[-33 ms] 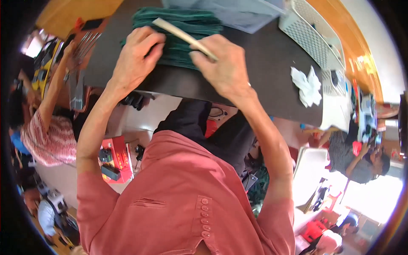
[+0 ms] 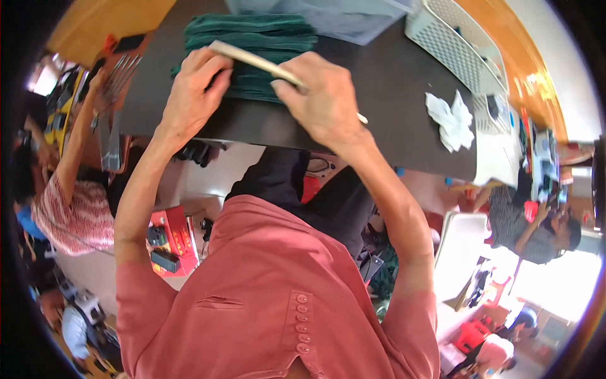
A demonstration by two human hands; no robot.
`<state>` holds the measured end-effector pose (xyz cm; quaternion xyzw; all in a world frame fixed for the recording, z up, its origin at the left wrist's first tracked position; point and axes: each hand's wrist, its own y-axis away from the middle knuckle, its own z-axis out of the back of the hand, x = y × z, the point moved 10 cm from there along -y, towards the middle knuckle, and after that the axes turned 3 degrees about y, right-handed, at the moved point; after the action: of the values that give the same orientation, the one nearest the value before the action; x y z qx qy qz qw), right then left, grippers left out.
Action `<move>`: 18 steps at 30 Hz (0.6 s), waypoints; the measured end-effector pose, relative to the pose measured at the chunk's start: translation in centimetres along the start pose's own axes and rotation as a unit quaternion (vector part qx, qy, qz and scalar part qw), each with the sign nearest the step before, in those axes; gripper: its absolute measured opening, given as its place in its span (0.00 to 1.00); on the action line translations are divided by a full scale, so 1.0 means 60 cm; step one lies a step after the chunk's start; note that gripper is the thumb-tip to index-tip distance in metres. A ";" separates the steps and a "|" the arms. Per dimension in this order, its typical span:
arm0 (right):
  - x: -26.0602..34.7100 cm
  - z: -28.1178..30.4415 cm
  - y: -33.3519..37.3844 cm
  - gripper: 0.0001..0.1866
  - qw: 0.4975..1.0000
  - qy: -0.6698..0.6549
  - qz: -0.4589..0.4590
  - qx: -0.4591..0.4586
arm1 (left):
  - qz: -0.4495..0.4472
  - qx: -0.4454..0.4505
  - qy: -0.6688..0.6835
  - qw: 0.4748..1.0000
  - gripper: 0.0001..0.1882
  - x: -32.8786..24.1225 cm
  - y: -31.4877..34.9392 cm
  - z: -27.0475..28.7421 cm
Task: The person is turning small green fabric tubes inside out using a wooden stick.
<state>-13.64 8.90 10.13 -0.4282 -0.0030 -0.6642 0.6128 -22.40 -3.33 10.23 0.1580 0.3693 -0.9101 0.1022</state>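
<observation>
A pile of dark green, velvety cloth (image 2: 252,31) lies in folded layers on the dark table in front of me. At its left edge, my left hand (image 2: 196,95) has its fingers curled against the cloth, and its fingertips are partly hidden. My right hand (image 2: 322,98) is closed round a pale, flat wooden stick (image 2: 249,58) and hovers by the right side of the pile. The stick slants across the cloth, its far end close to my left fingers. Its thin other end shows beyond my right wrist.
Behind the cloth stands a translucent plastic bin (image 2: 341,22). To the right are a white perforated basket (image 2: 445,47) and a crumpled white tissue (image 2: 451,120) on the dark table (image 2: 385,95). Another person's arm (image 2: 79,126) reaches over a table at left, beside metal rods (image 2: 123,76).
The stick lies at a flatter angle, and its thin end now shows past my right wrist. Both hands and the cloth appear slightly further left in the picture, along with the table things.
</observation>
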 end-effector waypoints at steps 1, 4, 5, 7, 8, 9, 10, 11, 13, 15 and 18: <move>0.014 0.001 0.009 0.06 0.995 0.069 0.064 -0.037 | 0.054 -0.009 -0.002 0.999 0.08 0.029 0.016 -0.005; 0.028 -0.010 0.028 0.05 0.992 0.092 0.086 -0.029 | 0.014 -0.022 -0.056 0.998 0.08 0.022 0.027 -0.008; 0.022 -0.004 0.039 0.06 0.990 0.120 0.078 -0.017 | 0.023 -0.022 -0.030 0.999 0.09 0.025 0.024 -0.015; 0.008 0.012 0.059 0.09 0.982 0.178 0.059 0.023 | -0.006 -0.014 -0.016 1.000 0.10 0.012 0.013 -0.025; -0.004 0.021 0.069 0.09 0.984 0.173 0.045 0.023 | -0.004 -0.008 -0.019 1.000 0.11 0.012 0.015 -0.025; -0.015 0.027 0.079 0.09 0.985 0.169 0.031 0.024 | 0.000 -0.008 -0.031 0.999 0.11 0.008 0.016 -0.018; -0.015 0.036 0.086 0.09 0.986 0.163 0.035 0.023 | -0.010 -0.012 -0.054 0.998 0.11 -0.003 0.012 -0.012; -0.021 0.055 0.091 0.08 0.988 0.152 0.017 -0.004 | -0.021 -0.016 -0.076 0.997 0.11 -0.014 0.007 -0.007; -0.025 0.080 0.101 0.08 0.990 0.136 0.002 -0.033 | -0.018 -0.011 -0.084 0.996 0.12 -0.032 -0.006 -0.007; -0.033 0.098 0.109 0.08 0.987 0.151 -0.029 -0.052 | -0.061 -0.026 -0.056 0.996 0.14 -0.065 -0.024 -0.006; -0.027 0.109 0.124 0.07 0.989 0.133 -0.040 -0.055 | -0.070 0.026 -0.053 0.996 0.13 -0.084 -0.052 -0.032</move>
<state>-4.06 11.81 9.45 -0.3686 0.0973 -0.7385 0.5561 -18.24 0.56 12.76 0.0858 0.3498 -0.9314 0.0535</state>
